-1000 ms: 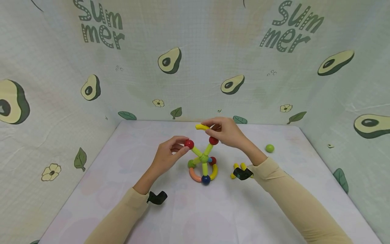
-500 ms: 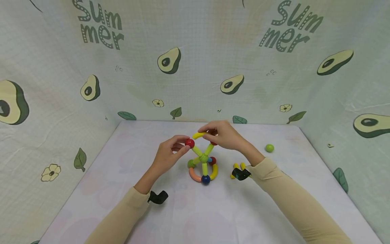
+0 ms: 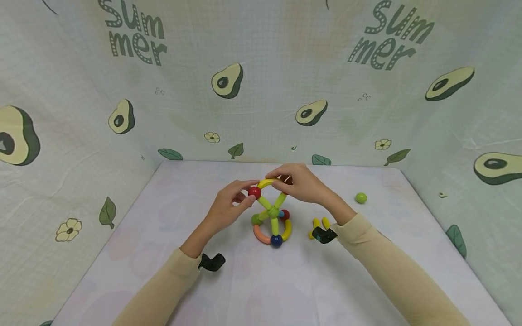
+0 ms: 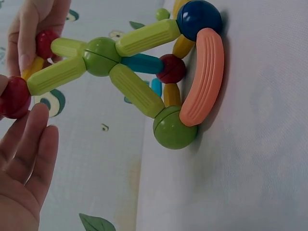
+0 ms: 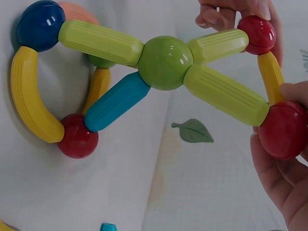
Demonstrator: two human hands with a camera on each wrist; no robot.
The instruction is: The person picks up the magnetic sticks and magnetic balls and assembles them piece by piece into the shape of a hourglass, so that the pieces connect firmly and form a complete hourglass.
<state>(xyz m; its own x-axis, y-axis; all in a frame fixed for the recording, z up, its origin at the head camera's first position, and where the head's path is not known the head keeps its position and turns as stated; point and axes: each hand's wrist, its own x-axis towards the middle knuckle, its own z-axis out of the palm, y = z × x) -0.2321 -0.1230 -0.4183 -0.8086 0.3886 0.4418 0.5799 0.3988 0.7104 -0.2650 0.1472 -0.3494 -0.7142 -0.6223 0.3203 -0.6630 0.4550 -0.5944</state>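
A figure of balls and rods stands on the table. Its base ring has a dark blue ball (image 3: 276, 241), a curved salmon rod (image 4: 207, 79) and curved yellow rods. A middle green ball (image 5: 165, 62) joins a blue rod (image 5: 118, 102) and several lime rods. Two lime rods rise to red balls. My left hand (image 3: 228, 203) pinches the left red ball (image 3: 254, 193) between thumb and fingers. With thumb and fingertips, my right hand (image 3: 302, 181) grips a curved yellow rod (image 3: 266, 183) bridging both red balls; the right red ball (image 5: 284, 130) lies against that hand.
Several yellow rods (image 3: 316, 222) lie right of the figure, partly hidden by the right wrist's camera. Farther right sits a loose green ball (image 3: 361, 198). A small blue piece (image 5: 109, 226) shows at the right wrist view's bottom edge. Printed cloth walls surround the table.
My right hand has brought the curved yellow rod down and left, and its left end now meets the left red ball. The left hand keeps its hold almost in place.
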